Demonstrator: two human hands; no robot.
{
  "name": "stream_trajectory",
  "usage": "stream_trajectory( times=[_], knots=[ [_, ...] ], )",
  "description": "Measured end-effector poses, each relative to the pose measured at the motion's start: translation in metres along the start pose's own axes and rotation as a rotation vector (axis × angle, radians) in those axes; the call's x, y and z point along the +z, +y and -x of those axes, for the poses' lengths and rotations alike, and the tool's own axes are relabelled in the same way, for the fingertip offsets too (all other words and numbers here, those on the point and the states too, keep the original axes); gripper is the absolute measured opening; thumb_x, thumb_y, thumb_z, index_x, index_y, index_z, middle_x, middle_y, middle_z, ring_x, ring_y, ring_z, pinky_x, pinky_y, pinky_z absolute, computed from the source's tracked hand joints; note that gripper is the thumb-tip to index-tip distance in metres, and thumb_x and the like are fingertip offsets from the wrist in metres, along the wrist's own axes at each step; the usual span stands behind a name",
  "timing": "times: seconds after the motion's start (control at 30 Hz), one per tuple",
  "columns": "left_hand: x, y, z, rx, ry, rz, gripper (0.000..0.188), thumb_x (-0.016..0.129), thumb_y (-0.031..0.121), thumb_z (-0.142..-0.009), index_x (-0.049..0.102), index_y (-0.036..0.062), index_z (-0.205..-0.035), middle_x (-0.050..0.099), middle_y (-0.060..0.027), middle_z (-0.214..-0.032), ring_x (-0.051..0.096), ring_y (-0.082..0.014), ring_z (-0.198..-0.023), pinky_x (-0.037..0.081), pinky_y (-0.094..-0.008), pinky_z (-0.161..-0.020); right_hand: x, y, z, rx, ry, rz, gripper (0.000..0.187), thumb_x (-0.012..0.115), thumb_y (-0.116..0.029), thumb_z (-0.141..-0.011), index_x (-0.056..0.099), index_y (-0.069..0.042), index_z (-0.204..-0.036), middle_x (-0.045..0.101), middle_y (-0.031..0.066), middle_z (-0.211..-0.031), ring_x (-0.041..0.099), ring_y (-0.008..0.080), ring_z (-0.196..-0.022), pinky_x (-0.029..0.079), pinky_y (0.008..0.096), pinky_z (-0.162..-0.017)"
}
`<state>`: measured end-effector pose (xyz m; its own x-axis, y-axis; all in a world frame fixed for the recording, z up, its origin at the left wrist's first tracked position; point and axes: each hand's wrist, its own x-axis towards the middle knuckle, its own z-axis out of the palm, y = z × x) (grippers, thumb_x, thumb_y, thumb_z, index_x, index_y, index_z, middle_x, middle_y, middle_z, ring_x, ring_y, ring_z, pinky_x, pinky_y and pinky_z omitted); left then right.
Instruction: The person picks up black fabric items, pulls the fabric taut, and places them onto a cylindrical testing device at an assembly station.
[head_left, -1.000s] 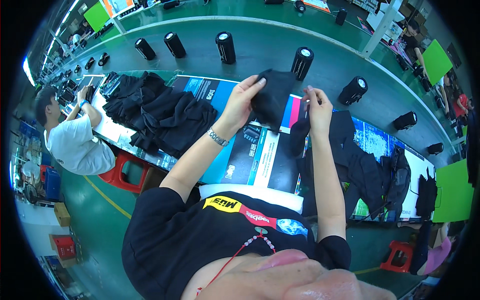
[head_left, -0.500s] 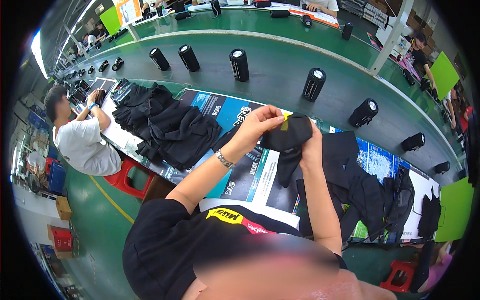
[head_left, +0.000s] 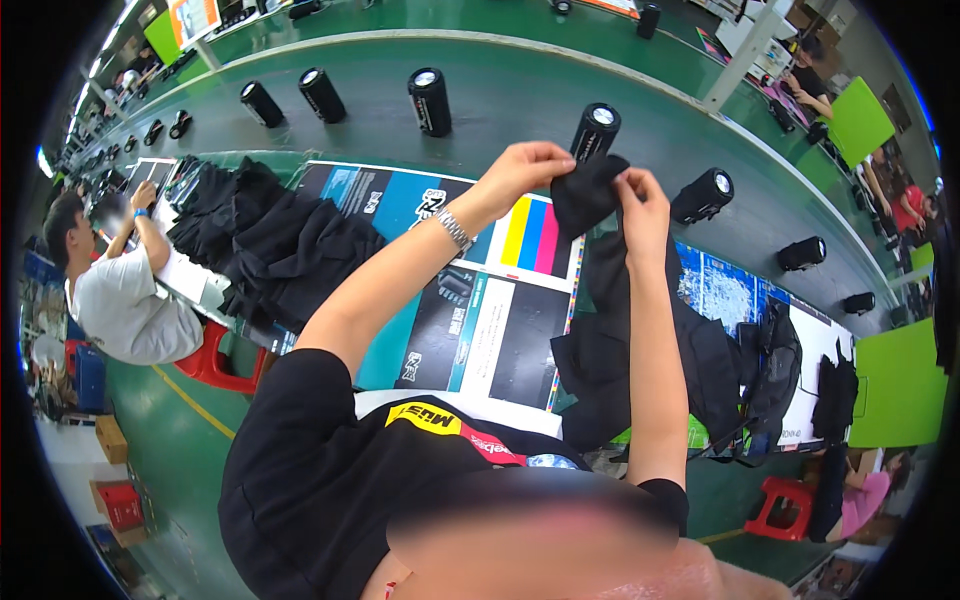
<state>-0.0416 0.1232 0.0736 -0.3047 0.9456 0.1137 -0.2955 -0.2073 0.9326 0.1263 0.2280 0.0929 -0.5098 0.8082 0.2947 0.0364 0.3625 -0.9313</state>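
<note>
Both my hands are raised over the far edge of the table, stretching a piece of black cloth [head_left: 583,203] between them. It looks soft and pouch-like. My left hand [head_left: 525,172] pinches its upper left edge between thumb and fingers. The upper right corner is pinched in my right hand [head_left: 645,208]. Beneath my right forearm lies a spread of black cloth pieces [head_left: 600,375]. A larger heap of black cloth [head_left: 265,240] is piled left of my left forearm. Just behind the held cloth stands a black cylindrical speaker [head_left: 597,130].
A conveyor belt [head_left: 500,115] runs beyond the table, carrying several black cylinders, including one speaker [head_left: 430,102]. Printed sheets [head_left: 445,330] cover the table. A co-worker in a white shirt [head_left: 135,300] sits at left on a red stool [head_left: 215,360]. A green panel [head_left: 900,385] stands at right.
My hands have moved farther out toward the belt with the cloth. The cloth now hangs between two pinches, and the yellow patch on it no longer shows. The view has shifted.
</note>
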Motion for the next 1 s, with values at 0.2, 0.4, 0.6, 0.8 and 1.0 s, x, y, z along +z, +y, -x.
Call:
stream_trajectory(
  times=[0.2, 0.4, 0.6, 0.8, 1.0],
  knots=[
    [0.009, -0.03, -0.11, 0.394, 0.236, -0.443, 0.016, 0.067, 0.011, -0.086, 0.066, -0.0025, -0.095, 0.063, -0.0084, -0.095, 0.062, -0.0116, -0.081, 0.048, -0.0227, -0.074, -0.014, 0.018, -0.08, -0.2, 0.32, 0.4, 0.011, 0.066, -0.012, -0.081, 0.065, -0.002, -0.086, 0.066, 0.0145, -0.082, 0.062, 0.0277, -0.077, 0.047, 0.0368, -0.074],
    [-0.02, -0.053, -0.164, 0.513, 0.6, -0.715, 0.016, 0.068, 0.012, -0.084, 0.066, -0.0019, -0.093, 0.06, -0.0109, -0.097, 0.061, -0.0144, -0.074, 0.05, -0.0264, -0.068, 0.017, 0.045, -0.136, -0.157, 0.3, 0.488, 0.016, 0.066, -0.02, -0.081, 0.067, -0.005, -0.087, 0.067, 0.0189, -0.086, 0.064, 0.0346, -0.083, 0.049, 0.0411, -0.076],
    [-0.006, -0.064, -0.18, -0.145, 0.381, 0.216, 0.011, 0.066, 0.01, -0.085, 0.065, -0.0011, -0.086, 0.062, -0.0062, -0.075, 0.058, -0.0153, -0.064, 0.046, -0.0269, -0.055, -0.011, 0.096, -0.182, 0.463, 0.129, -0.343, 0.018, 0.067, -0.016, -0.08, 0.07, 0.0, -0.089, 0.069, 0.0104, -0.082, 0.065, 0.0193, -0.082, 0.049, 0.0339, -0.074],
    [-0.022, -0.055, -0.188, -0.209, 0.16, -0.511, 0.036, 0.069, 0.036, -0.083, 0.068, 0.0009, -0.09, 0.065, -0.0091, -0.089, 0.058, -0.0179, -0.089, 0.045, -0.0347, -0.084, -0.03, 0.114, -0.167, 0.241, 0.159, 0.455, 0.026, 0.062, -0.028, -0.079, 0.073, -0.007, -0.09, 0.07, 0.0144, -0.087, 0.067, 0.029, -0.085, 0.049, 0.0368, -0.079],
    [0.026, -0.047, -0.212, -0.379, 0.034, -0.03, 0.04, 0.066, 0.034, -0.086, 0.06, -0.0004, -0.107, 0.066, -0.0065, -0.093, 0.063, -0.0172, -0.086, 0.049, -0.0294, -0.081, -0.024, 0.109, -0.17, 0.231, 0.145, 0.469, 0.025, 0.063, -0.026, -0.077, 0.073, -0.006, -0.088, 0.07, 0.016, -0.084, 0.066, 0.0323, -0.082, 0.049, 0.0384, -0.077]
  ],
)
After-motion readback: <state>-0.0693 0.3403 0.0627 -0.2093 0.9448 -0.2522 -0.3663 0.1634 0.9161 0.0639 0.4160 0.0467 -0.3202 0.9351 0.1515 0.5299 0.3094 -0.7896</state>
